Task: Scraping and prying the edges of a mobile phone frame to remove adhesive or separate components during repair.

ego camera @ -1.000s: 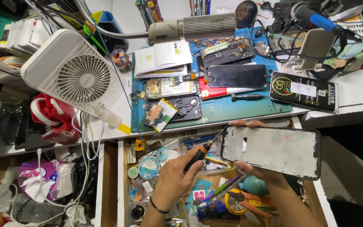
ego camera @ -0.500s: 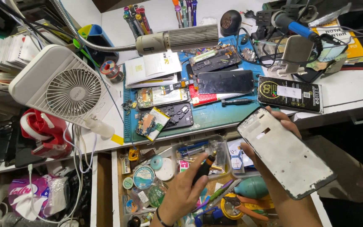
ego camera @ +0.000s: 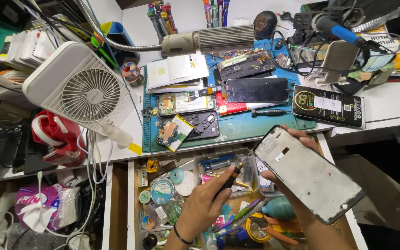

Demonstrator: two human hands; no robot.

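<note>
Workbench with blue repair mat (ego camera: 255, 127) above an open drawer (ego camera: 163, 185) of small parts. I see the phone frame (ego camera: 309, 173), tilted over the drawer's right side, gripped from beneath by the right hand (ego camera: 297, 173). The left hand (ego camera: 204, 206), to the frame's left, is clenched around a thin screwdriver (ego camera: 233, 173) whose tip points toward the frame's upper-left corner.
</note>
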